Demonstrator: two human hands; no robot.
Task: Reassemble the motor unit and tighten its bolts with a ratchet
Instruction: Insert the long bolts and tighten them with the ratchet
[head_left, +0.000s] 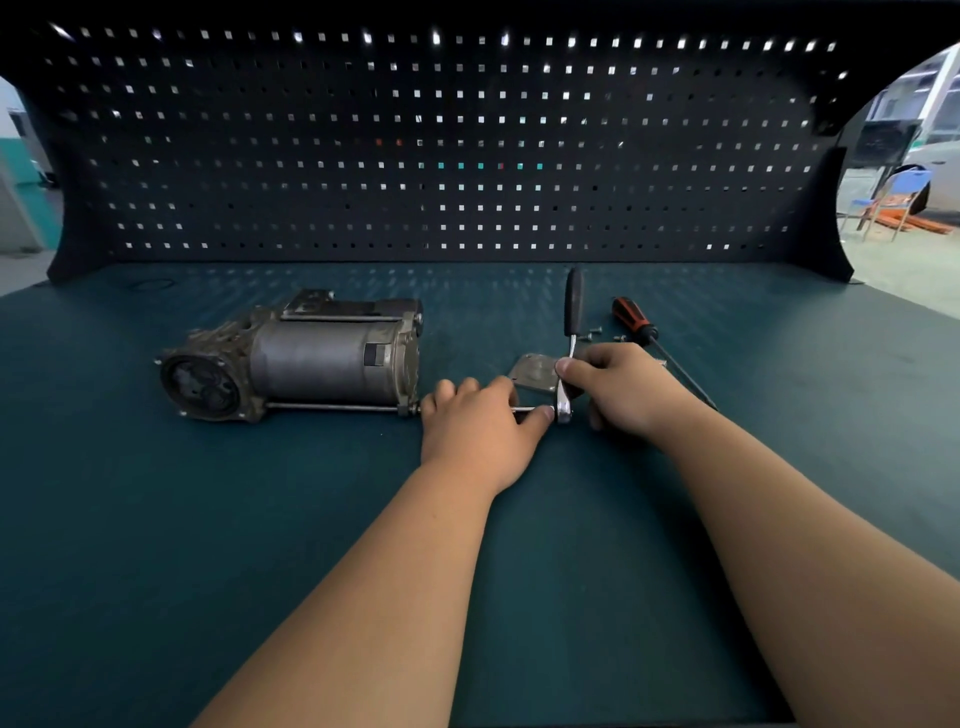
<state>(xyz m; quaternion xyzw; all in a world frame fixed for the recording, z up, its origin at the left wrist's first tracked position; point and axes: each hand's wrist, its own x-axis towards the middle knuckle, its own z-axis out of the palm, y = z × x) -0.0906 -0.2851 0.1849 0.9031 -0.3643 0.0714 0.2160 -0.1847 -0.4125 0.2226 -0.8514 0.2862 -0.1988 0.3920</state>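
Motor unit (291, 364) lies on its side on the green bench (208, 519), left of centre, with 1 long bolt (332, 407) along its near side. The left hand (478, 421) curls round a thin extension bar (527, 409) in line with that bolt. The right hand (623, 387) pinches the ratchet (573, 312) just above its head, handle pointing away. Beside it lie a screwdriver (636, 322), a grey cover plate (535, 371) and small screws (596, 330).

One motor unit (311, 358), one ratchet (573, 312), one screwdriver (636, 322), one flat metal plate (532, 371) and at least three small screws (596, 330) sit on one counter (208, 519). Two hands: left hand (478, 431), right hand (623, 389).
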